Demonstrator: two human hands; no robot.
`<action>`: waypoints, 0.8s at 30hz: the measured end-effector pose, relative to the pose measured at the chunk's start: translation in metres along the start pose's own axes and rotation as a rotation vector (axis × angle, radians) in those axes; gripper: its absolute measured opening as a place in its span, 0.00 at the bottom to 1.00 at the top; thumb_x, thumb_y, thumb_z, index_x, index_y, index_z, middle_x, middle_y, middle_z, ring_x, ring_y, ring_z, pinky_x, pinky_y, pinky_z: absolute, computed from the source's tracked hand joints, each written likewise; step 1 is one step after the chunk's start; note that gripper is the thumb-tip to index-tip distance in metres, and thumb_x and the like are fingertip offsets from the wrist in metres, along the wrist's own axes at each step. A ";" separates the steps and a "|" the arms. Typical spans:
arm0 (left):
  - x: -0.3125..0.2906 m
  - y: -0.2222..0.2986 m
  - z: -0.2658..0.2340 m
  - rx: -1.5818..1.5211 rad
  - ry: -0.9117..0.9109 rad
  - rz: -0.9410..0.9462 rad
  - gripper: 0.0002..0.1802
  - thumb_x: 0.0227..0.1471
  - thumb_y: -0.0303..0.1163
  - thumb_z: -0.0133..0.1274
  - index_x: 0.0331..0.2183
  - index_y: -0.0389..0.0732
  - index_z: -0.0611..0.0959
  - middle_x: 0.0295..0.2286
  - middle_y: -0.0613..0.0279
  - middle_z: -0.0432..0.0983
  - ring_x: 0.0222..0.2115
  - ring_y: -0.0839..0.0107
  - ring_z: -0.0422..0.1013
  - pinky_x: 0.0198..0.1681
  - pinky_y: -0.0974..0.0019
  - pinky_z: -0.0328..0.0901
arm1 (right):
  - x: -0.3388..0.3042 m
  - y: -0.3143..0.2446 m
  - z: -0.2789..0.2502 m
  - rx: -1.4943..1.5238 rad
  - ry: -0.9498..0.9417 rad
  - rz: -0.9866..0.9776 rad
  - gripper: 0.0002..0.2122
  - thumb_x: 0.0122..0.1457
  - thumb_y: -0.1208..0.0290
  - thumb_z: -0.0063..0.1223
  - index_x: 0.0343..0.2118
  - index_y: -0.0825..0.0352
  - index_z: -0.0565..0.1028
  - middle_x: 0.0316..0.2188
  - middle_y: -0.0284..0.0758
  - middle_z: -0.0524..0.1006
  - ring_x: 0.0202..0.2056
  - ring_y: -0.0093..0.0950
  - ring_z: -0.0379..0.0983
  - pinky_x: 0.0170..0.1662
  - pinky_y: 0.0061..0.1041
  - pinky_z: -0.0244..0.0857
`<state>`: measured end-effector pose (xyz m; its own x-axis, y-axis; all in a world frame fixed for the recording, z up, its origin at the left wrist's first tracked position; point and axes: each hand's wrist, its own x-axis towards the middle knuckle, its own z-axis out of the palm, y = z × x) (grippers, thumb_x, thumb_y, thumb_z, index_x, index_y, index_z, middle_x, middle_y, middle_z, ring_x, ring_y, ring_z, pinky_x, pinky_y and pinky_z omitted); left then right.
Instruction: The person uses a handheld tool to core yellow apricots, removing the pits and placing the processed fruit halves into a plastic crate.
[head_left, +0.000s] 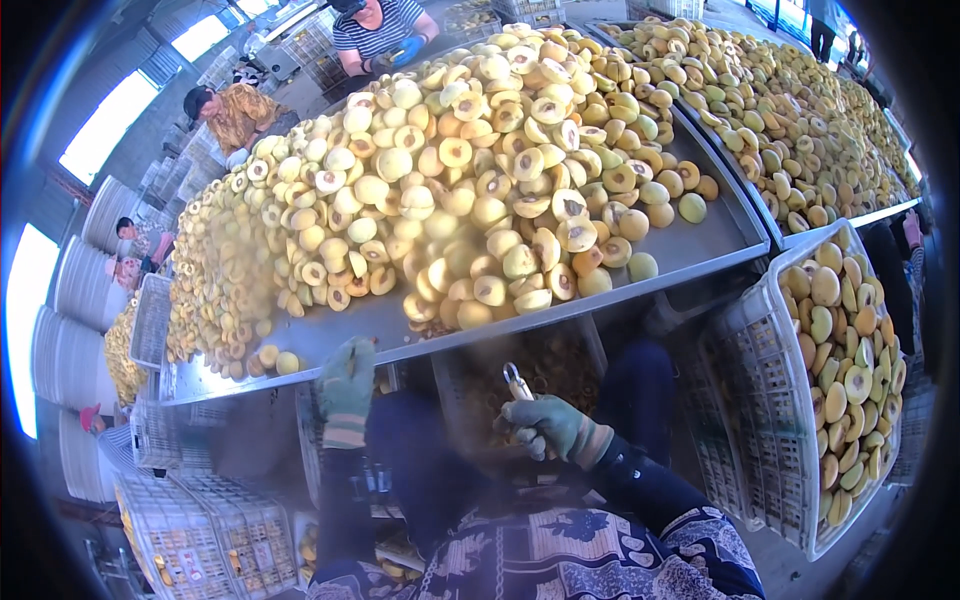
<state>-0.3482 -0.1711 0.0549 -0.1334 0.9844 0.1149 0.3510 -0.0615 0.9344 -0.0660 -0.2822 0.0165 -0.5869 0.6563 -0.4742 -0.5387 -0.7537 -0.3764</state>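
Note:
My right hand (555,428), in a grey-green glove, is closed around the pale handle of a small loop-tipped coring tool (517,383). The metal loop points up, just short of the table's front edge. In a matching glove, my left hand (347,382) is at that edge with its fingers stretched upward and no fruit visible in it. Beyond both hands, a large heap of halved yellow peaches (455,153) covers most of the metal table (345,335). Several halves show dark hollows or reddish centres. A few loose peaches (278,360) sit close to my left hand.
A tilted plastic crate (770,400) full of peach halves stands at my right. Below the table edge sits another crate (520,375) with dark contents. A second heaped table (790,120) adjoins at right. Co-workers (240,115) sit across and left. More crates (210,535) stand at lower left.

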 end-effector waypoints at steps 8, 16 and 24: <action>0.049 0.006 0.079 0.727 -0.432 0.608 0.22 0.47 0.39 0.50 0.46 0.45 0.76 0.47 0.53 0.70 0.46 0.55 0.67 0.51 0.59 0.61 | 0.022 0.011 -0.009 0.044 0.060 -0.042 0.05 0.57 0.70 0.51 0.29 0.65 0.72 0.21 0.30 0.72 0.19 0.20 0.66 0.21 0.19 0.60; 0.090 0.014 0.128 1.063 -0.748 0.467 0.23 0.40 0.36 0.51 0.43 0.51 0.77 0.36 0.50 0.74 0.41 0.55 0.70 0.44 0.56 0.65 | 0.023 0.015 -0.021 0.043 0.156 -0.054 0.06 0.56 0.70 0.54 0.32 0.66 0.72 0.22 0.29 0.73 0.18 0.19 0.68 0.19 0.17 0.60; 0.048 -0.006 0.110 0.044 -0.401 0.211 0.19 0.44 0.26 0.44 0.42 0.36 0.77 0.34 0.51 0.77 0.34 0.62 0.74 0.38 0.64 0.69 | 0.015 -0.007 0.020 -0.381 0.234 -0.290 0.08 0.57 0.67 0.52 0.32 0.66 0.72 0.21 0.29 0.73 0.20 0.22 0.69 0.24 0.21 0.63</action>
<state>-0.2549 -0.1053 0.0183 0.3113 0.9378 0.1538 0.3718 -0.2692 0.8884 -0.0831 -0.2667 0.0279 -0.2726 0.8472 -0.4559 -0.3760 -0.5300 -0.7601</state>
